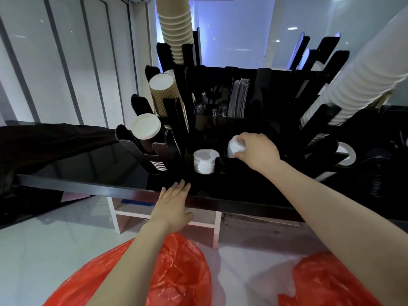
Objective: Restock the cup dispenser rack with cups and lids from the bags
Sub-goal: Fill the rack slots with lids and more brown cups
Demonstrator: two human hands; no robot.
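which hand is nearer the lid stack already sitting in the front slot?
Left. The left hand rests flat on the counter edge just below the seated lid stack; the right hand grips another lid stack one slot over.

The right hand (257,151) grips a stack of white plastic lids (235,147) over a slot of the black cup dispenser rack (254,129) — beside a second white lid stack (204,161). The left hand (174,206) lies flat, fingers straight, on the black counter edge (88,188). Two red plastic bags (183,272) sit below.
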